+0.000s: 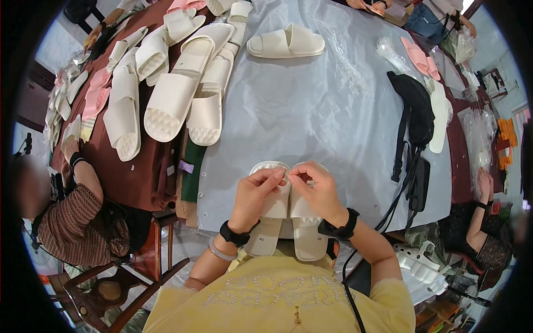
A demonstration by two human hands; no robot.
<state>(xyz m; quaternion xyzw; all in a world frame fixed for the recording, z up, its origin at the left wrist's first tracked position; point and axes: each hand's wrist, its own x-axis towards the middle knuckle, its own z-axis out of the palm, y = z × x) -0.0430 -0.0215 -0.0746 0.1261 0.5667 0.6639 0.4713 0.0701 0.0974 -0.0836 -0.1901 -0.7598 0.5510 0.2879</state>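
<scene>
Left hand (254,196), right hand (318,188), each grip pinched together; slippers (276,208) beneath overhanging table edge (433,221), wide sheet (344,130) beyond.

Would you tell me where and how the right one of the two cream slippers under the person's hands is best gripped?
Probably by the heel of the right slipper, from the near side, thumb on top: flat and bare, it seems to overhang the grey-covered table, while the right hand partly hides the toe.

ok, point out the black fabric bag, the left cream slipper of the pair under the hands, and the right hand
Black fabric bag (419,114), head view: main pouch.
Left cream slipper (274,206), head view: broad strap.
Right hand (319,187), head view: back of hand.
</scene>
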